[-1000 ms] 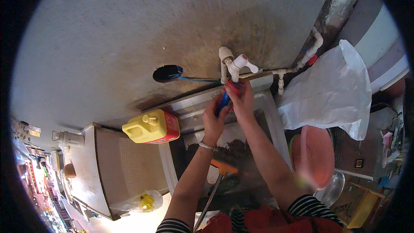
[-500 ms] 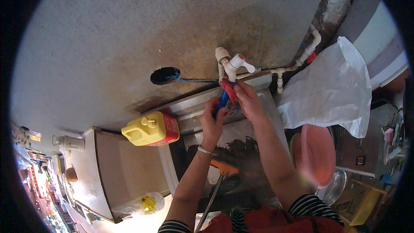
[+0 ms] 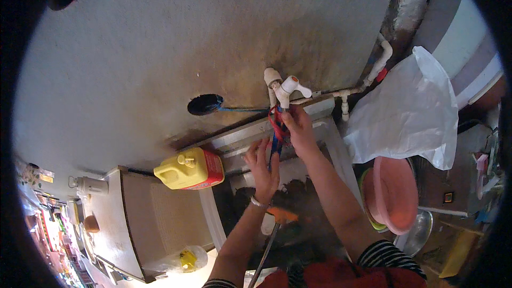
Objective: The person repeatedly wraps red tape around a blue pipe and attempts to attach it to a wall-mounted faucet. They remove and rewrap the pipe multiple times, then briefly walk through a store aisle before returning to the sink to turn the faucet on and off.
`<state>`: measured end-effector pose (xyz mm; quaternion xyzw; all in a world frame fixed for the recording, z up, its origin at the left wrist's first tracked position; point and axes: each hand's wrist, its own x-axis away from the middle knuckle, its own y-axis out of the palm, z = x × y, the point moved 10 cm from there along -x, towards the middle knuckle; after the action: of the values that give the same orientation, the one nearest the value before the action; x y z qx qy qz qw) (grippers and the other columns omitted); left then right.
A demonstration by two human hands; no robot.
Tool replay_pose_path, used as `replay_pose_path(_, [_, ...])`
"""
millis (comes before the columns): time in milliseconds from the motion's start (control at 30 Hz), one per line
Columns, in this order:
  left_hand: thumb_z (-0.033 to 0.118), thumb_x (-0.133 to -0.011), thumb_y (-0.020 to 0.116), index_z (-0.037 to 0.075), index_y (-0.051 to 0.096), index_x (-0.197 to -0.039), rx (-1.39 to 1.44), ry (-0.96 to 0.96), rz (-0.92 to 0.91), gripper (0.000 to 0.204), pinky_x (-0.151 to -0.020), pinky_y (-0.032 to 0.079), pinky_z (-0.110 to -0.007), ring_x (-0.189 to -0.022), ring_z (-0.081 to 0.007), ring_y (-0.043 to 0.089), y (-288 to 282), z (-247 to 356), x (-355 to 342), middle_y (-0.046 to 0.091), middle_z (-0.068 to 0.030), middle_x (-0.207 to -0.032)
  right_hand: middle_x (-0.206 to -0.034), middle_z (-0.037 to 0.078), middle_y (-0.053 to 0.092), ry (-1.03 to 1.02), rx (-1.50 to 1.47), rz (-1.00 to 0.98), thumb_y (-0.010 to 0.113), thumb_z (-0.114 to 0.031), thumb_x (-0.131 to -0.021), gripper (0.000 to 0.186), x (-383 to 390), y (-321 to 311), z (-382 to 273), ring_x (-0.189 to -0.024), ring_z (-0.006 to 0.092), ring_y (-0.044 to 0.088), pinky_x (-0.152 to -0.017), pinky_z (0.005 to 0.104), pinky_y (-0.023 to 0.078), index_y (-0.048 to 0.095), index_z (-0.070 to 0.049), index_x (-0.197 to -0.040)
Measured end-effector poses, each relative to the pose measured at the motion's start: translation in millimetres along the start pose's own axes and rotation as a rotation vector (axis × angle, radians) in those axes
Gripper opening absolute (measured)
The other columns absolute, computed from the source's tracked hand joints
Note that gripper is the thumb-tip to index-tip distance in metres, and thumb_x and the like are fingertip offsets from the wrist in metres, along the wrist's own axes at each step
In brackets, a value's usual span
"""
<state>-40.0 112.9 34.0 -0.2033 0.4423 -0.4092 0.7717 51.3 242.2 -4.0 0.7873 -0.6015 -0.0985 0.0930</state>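
Observation:
A white tap (image 3: 287, 89) with a lever handle juts from the wall. From its spout hangs a blue hose (image 3: 277, 145), with a red strip (image 3: 277, 125) looped round its upper end. Just under the spout, my right hand (image 3: 300, 133) is closed on the red strip against the hose; its fingertips are partly hidden. My left hand (image 3: 262, 169), with a bracelet at the wrist, is lower down beside the hose. Its fingers are stretched out and apart. Below both hands lies the metal sink (image 3: 325, 133), with dark wet matter inside.
Left of the sink stands a yellow jug (image 3: 178, 169) with a red label. To the right are a white plastic bag (image 3: 400, 106), a pink basin (image 3: 402, 197) and a metal bowl (image 3: 418, 232). An orange-headed long-handled tool (image 3: 282, 215) leans at the front. White pipes (image 3: 380, 66) run along the wall.
My left hand has loosened from the blue hose and moved lower, its fingers spreading. My right hand stays close under the spout at the red strip. The view has shifted slightly.

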Motion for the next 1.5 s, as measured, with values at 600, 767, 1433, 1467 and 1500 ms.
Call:
replay_pose_path(600, [0.018,-0.081,0.066,-0.004,0.054,-0.100,0.586,-0.515,-0.123,0.031,-0.063,0.047,-0.027,-0.069,-0.0149,0.059,35.3,-69.6,54.5,0.063,-0.0101,-0.079,-0.100,0.005,0.059,0.111,-0.409,-0.239,0.058,-0.017,-0.085,0.040,9.3,8.5,-10.1,-0.084,0.0131,0.057,-0.071,0.0291,0.048,0.041,-0.006,-0.120])
replay_pose_path(767, [0.017,-0.088,0.056,-0.003,0.053,-0.103,1.059,-0.631,-0.370,0.025,-0.066,0.046,-0.025,-0.071,-0.0125,0.057,56.6,-52.8,52.4,0.062,-0.0076,-0.081,-0.101,0.008,0.059,0.103,-0.513,-0.213,0.060,-0.009,-0.082,0.047,6.3,15.7,-9.7,-0.086,0.0158,0.058,-0.073,0.0310,0.049,0.036,-0.009,-0.122])
replay_pose_path(1433, [0.008,-0.078,0.067,0.003,0.049,-0.099,0.870,-0.587,-0.158,0.028,-0.058,0.046,-0.022,-0.068,-0.0089,0.054,46.2,-60.0,45.4,0.055,-0.0031,-0.084,-0.084,0.008,0.059,-0.489,0.487,0.123,0.070,-0.016,-0.074,0.022,6.7,-31.7,-58.9,-0.075,0.0151,0.057,-0.066,0.0284,0.045,0.058,-0.002,-0.087])
replay_pose_path(1467, [0.008,-0.078,0.067,0.003,0.049,-0.098,0.860,-0.562,-0.137,0.028,-0.057,0.046,-0.022,-0.068,-0.0088,0.054,45.1,-60.0,43.4,0.056,-0.0030,-0.083,-0.082,0.009,0.058,-0.496,0.524,0.064,0.068,-0.017,-0.076,0.023,10.1,-28.2,-60.3,-0.073,0.0167,0.056,-0.066,0.0296,0.045,0.057,-0.002,-0.089])
replay_pose_path(1500, [0.008,-0.078,0.067,0.003,0.049,-0.098,0.849,-0.535,-0.116,0.028,-0.056,0.046,-0.021,-0.067,-0.0088,0.054,43.1,-59.3,42.2,0.056,-0.0030,-0.082,-0.080,0.010,0.058,-0.488,0.555,0.015,0.066,-0.018,-0.078,0.024,16.2,-26.1,-60.7,-0.071,0.0182,0.056,-0.066,0.0307,0.045,0.055,-0.002,-0.092])
